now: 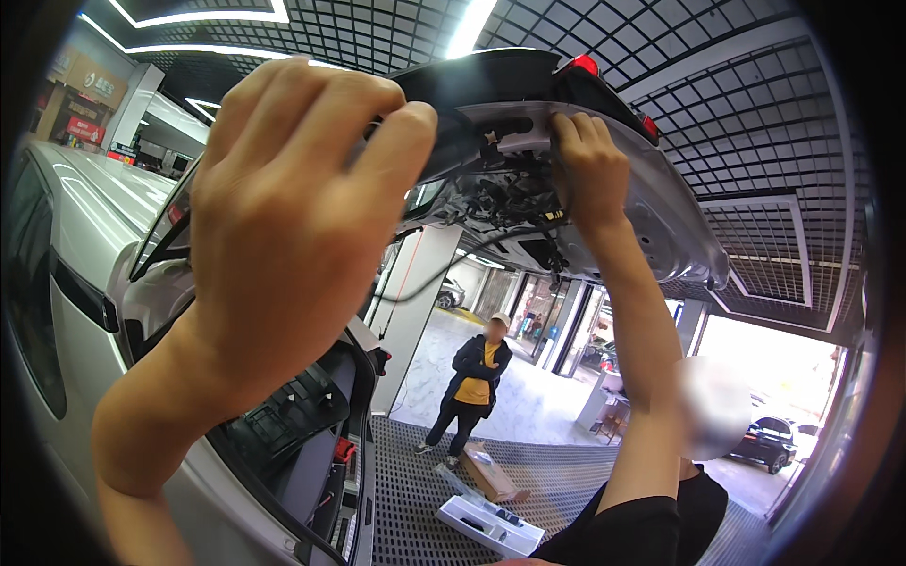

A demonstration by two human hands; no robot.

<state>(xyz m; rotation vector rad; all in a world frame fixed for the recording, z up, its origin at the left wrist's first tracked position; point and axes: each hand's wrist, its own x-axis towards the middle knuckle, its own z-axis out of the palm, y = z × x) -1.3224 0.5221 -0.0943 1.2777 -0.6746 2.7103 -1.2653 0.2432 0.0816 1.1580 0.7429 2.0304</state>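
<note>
Above me is a raised car tailgate [651,203], its bare metal inner side facing down. My left hand [293,179] is large and close in front, fingers curled, beside a blurred dark part [448,137] at the tailgate's left; what they hold is hidden. Farther off, my right hand [592,170] reaches up to the tailgate's inner panel, with bent fingertips pressed together against its upper edge. Whether anything lies between them does not show. A black cable [429,286] hangs from the tailgate between my hands. Red tail lights [583,66] sit along the outer edge.
The silver car body [90,203] fills the left, with the open cargo area [302,406] below my left arm. A person in a yellow shirt [475,377] stands ahead; another in black [706,505] is close at right. A cardboard box [495,472] and white tray [486,526] lie on the grated floor.
</note>
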